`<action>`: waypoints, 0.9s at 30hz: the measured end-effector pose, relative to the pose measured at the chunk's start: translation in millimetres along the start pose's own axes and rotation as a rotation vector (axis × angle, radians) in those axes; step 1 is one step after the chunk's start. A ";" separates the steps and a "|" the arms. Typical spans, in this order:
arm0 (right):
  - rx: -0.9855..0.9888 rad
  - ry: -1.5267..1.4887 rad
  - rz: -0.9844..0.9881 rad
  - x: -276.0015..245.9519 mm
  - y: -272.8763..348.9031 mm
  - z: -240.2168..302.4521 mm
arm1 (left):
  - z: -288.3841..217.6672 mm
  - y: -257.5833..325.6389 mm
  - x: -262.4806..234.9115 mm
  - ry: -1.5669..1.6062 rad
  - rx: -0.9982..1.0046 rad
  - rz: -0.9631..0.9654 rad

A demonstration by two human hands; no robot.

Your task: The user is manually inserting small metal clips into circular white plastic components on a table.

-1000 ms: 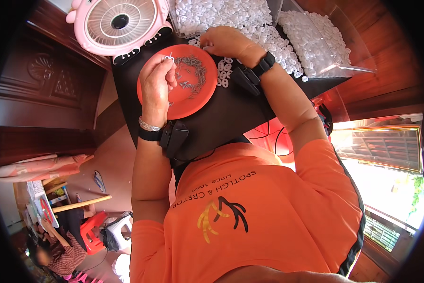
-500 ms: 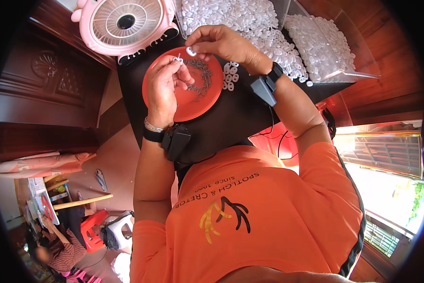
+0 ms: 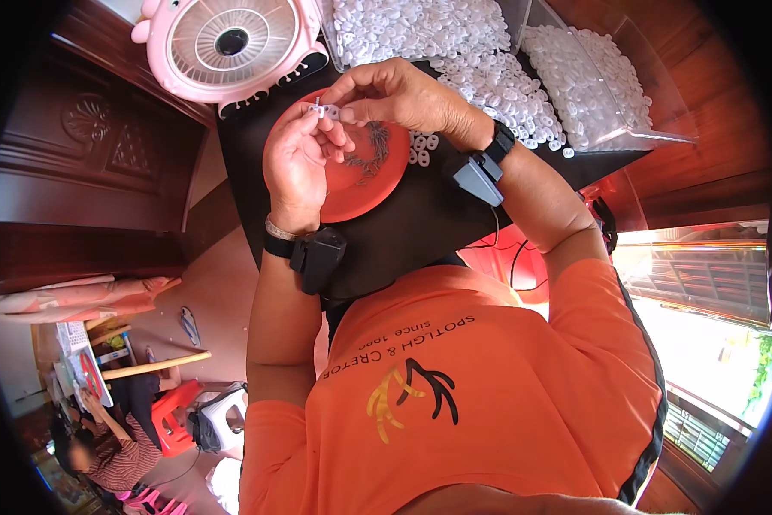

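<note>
Over a round red plate [image 3: 364, 204], my two hands meet. My left hand [image 3: 297, 167] pinches a small white plastic piece with a thin metal pin standing up from it. My right hand [image 3: 407, 99] has thumb and forefinger closed on a white oval plastic piece with holes [image 3: 333, 112], which is right against the pin. Whether the pin passes through a hole is too small to tell. Many grey metal pins [image 3: 373, 154] lie scattered on the plate, partly hidden by my hands. Several loose white oval pieces [image 3: 422, 148] rest on the black table just right of the plate.
A large heap of white pieces [image 3: 510, 94] spreads beyond my right hand, beside clear bins [image 3: 626, 137] full of them. A pink fan [image 3: 231, 43] stands at the far left of the table. Lower left, another person [image 3: 124, 455] sits near a red stool [image 3: 175, 418].
My right hand has come nearer and left, bringing its white oval piece from above the plate to the pin in my left hand. The left hand has stayed nearly in place.
</note>
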State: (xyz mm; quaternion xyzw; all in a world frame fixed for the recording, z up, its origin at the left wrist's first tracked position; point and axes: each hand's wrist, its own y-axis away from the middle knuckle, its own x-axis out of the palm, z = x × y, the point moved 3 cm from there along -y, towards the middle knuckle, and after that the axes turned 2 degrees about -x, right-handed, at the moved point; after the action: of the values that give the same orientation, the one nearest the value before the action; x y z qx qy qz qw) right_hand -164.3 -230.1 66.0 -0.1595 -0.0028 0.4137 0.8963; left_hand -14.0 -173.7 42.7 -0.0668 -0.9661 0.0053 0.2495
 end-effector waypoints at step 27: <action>0.073 -0.363 -0.220 -9.4 -3.1 -14.9 | 5.5 6.5 15.5 -0.296 0.040 -0.102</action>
State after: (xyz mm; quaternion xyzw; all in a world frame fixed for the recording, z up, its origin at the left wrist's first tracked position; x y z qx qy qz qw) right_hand -166.1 -243.2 53.9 -0.0487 -0.1667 0.3353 0.9260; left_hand -29.2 -165.2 45.1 -0.0110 -0.9941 0.0218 0.1057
